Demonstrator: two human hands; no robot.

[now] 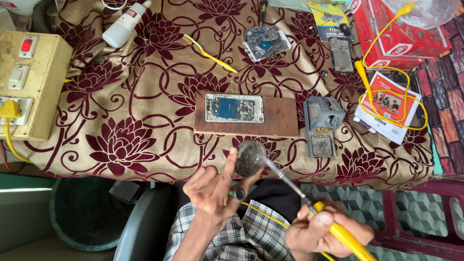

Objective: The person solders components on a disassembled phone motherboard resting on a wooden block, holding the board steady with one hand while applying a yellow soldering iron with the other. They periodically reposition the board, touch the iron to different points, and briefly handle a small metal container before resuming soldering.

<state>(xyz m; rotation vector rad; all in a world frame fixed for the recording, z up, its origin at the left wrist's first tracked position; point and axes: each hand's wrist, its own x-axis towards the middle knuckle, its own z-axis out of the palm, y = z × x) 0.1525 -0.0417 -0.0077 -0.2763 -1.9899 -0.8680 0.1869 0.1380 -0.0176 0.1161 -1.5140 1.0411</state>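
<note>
Left hand (217, 186) closed round small round tin (250, 158), held up at lower centre. Right hand (321, 232) gripping yellow soldering iron (338, 232), tip in tin – prob. prep stage. Opened phone (234, 108) on wooden board (280, 118), mid-frame on surface, untouched – board work seemingly not begun.

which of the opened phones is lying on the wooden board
The white-framed opened phone in the middle lies on the wooden board; the other two lie directly on the floral cloth.

Far right corner: a red rectangular cardboard box (401, 38) with white emblems. Below it, a red-and-white printed leaflet (388, 106). Top centre-right: a yellow-and-dark blister card (328, 17). Top left: a white plastic bottle's red-and-white label (129, 13).
</note>
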